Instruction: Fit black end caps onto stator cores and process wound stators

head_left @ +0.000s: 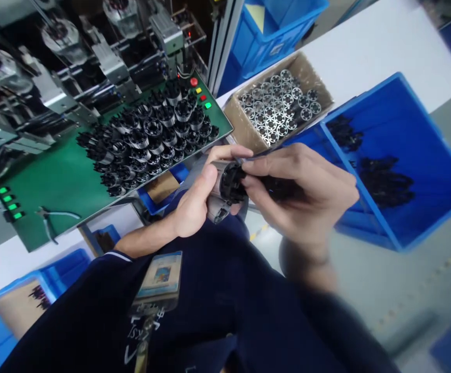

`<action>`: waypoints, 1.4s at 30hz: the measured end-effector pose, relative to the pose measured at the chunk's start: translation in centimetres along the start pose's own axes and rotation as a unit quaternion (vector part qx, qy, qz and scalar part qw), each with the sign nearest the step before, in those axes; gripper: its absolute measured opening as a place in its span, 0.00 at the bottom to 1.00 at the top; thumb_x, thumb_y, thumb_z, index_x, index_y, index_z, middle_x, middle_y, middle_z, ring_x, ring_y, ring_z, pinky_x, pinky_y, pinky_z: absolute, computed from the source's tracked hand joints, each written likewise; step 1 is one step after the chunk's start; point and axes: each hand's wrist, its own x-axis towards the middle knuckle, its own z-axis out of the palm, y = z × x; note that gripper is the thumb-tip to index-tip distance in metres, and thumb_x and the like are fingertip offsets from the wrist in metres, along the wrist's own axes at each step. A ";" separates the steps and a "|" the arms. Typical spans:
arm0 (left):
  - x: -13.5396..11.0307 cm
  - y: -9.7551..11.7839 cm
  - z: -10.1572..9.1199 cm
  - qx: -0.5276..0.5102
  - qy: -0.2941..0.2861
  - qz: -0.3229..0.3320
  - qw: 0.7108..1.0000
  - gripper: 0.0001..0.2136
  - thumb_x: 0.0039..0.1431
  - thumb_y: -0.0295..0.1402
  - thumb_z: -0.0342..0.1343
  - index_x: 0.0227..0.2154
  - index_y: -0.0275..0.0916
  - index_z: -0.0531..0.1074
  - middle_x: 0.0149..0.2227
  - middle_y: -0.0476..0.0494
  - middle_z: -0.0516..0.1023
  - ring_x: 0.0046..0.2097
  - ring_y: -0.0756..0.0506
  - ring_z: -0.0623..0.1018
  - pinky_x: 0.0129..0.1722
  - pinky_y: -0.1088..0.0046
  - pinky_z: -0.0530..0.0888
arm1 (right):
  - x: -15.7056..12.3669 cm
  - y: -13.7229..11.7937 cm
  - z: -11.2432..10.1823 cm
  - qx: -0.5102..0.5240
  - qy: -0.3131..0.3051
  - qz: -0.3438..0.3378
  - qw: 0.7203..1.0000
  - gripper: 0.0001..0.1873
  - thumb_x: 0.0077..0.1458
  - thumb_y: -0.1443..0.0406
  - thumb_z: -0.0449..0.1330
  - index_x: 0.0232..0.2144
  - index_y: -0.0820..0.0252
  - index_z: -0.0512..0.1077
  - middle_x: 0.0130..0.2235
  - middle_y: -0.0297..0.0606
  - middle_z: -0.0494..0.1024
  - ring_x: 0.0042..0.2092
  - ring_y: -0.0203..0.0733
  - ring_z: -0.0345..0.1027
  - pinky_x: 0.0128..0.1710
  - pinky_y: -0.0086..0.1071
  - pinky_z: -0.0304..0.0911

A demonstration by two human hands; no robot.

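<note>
My left hand (192,210) is wrapped around a grey laminated motor stator core (216,178), held in front of my body. A second grey cylindrical piece (218,211) shows just below it, against the same hand. At the core's right end sits a black plastic end piece (233,184) with prongs. The thumb and fingers of my right hand (303,191) pinch at the edge of this black piece. Part of it is hidden behind the fingertips. Under the right palm is a dark shape too shadowed to name.
Rows of stator cores with black ends (153,132) stand on a green machine table (54,181), with pliers (50,220) at its left. A cardboard box (237,116) holds bare metal cores. The blue bin (435,155) at right contains black parts. Machine fixtures (112,62) stand behind.
</note>
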 end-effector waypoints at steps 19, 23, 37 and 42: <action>2.3 -0.9 -1.4 0.188 0.047 0.077 0.978 0.25 0.83 0.61 0.51 0.57 0.50 0.84 0.50 0.43 0.81 0.52 0.39 0.85 0.54 0.62 0.85 | -2.5 1.9 2.4 0.015 0.083 0.113 0.990 0.13 0.66 0.73 0.73 0.45 0.48 0.81 0.39 0.35 0.83 0.37 0.44 0.80 0.36 0.42 0.78; 2.2 -1.3 -2.2 0.152 -0.023 0.051 0.987 0.23 0.86 0.57 0.48 0.66 0.52 0.79 0.49 0.44 0.82 0.41 0.45 0.82 0.44 0.67 0.83 | -2.7 2.3 2.4 0.004 0.064 0.083 0.995 0.16 0.66 0.74 0.75 0.49 0.46 0.83 0.41 0.36 0.83 0.38 0.43 0.78 0.39 0.41 0.78; 3.2 -1.1 -3.8 0.073 0.006 0.062 0.995 0.23 0.78 0.55 0.63 0.65 0.48 0.79 0.38 0.47 0.79 0.31 0.49 0.75 0.34 0.70 0.75 | -3.3 3.2 2.2 0.037 -0.021 0.192 0.980 0.13 0.77 0.58 0.64 0.59 0.44 0.80 0.39 0.35 0.82 0.35 0.44 0.76 0.37 0.41 0.76; 3.2 -0.9 -4.0 0.127 -0.094 0.053 0.986 0.32 0.77 0.45 0.65 0.80 0.62 0.69 0.48 0.46 0.81 0.40 0.46 0.81 0.43 0.67 0.79 | -2.5 3.6 1.7 -0.012 -0.040 0.113 0.993 0.18 0.67 0.70 0.74 0.55 0.46 0.85 0.39 0.37 0.83 0.37 0.46 0.78 0.42 0.44 0.82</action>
